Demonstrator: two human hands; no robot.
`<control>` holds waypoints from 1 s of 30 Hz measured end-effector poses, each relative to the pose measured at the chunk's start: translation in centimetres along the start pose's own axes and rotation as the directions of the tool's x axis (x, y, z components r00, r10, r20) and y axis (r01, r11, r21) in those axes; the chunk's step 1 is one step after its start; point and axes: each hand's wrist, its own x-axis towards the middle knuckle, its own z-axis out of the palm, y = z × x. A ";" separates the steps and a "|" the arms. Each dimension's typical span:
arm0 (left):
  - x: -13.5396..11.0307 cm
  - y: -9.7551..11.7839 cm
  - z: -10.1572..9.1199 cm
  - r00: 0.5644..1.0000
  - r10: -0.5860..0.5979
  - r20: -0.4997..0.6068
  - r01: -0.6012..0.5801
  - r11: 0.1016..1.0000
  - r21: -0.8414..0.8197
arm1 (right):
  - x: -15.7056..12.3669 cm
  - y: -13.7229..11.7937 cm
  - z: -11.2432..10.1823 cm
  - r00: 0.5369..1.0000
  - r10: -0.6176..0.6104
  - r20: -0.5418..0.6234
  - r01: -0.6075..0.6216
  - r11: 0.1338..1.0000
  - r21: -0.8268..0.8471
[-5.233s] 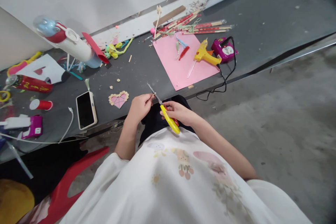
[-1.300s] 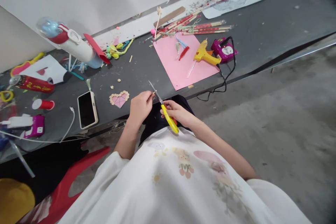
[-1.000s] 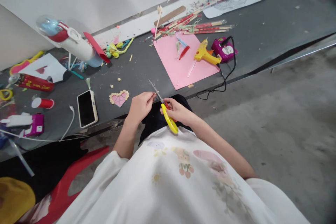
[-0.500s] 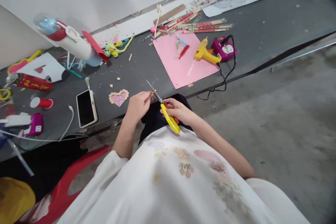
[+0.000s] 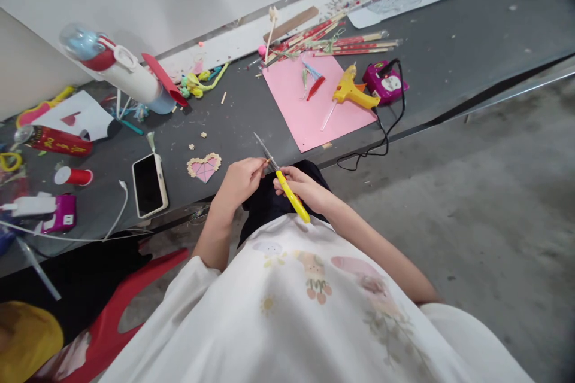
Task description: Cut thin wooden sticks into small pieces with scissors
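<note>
— What did we have at the far left of the grey table (image 5: 177, 125)?

— We saw a red can (image 5: 58, 141), with a spool of red thread (image 5: 76, 176) on its side in front of it. Next, we noted a phone (image 5: 149, 187), screen up and dark.

— And then?

— We came to a pink heart (image 5: 205, 171), flat near the table's front edge, with a bumpy pale border along its top.

— Which hand did we meet first?

— The left hand (image 5: 242, 181). We found its thumb and fingertips pinching a small pale piece (image 5: 269, 160), too tiny to make out.

— Did the scissors (image 5: 291, 196) touch that piece?

— We couldn't tell; the blades lay right at those fingertips, pointing away from the body. We saw the right hand (image 5: 302, 185) with its fingers curled around the yellow handle.

— And farther right?

— We had a pink sheet (image 5: 291, 108), a yellow glue gun (image 5: 353, 93) resting partly on it, then a purple box (image 5: 386, 82) with a black cable.
</note>
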 end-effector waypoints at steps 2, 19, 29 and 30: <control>0.0 0.0 0.1 1.000 0.002 -0.003 -0.002 1.000 0.000 | 0.1 0.1 -0.1 1.000 -0.010 0.005 0.011 1.000 -0.003; 0.3 0.1 -0.5 0.996 -0.068 -0.066 0.069 0.998 0.004 | -0.4 0.1 0.1 1.000 0.001 -0.022 -0.002 0.999 -0.036; 0.0 -0.1 -0.7 0.998 -0.057 -0.030 0.057 0.998 -0.007 | 0.0 0.6 -0.3 1.000 -0.007 0.014 0.009 0.993 -0.116; -0.1 -0.1 -0.6 0.999 -0.051 -0.018 0.050 0.999 -0.012 | 0.1 0.7 -0.3 1.000 -0.013 0.020 0.015 0.992 -0.123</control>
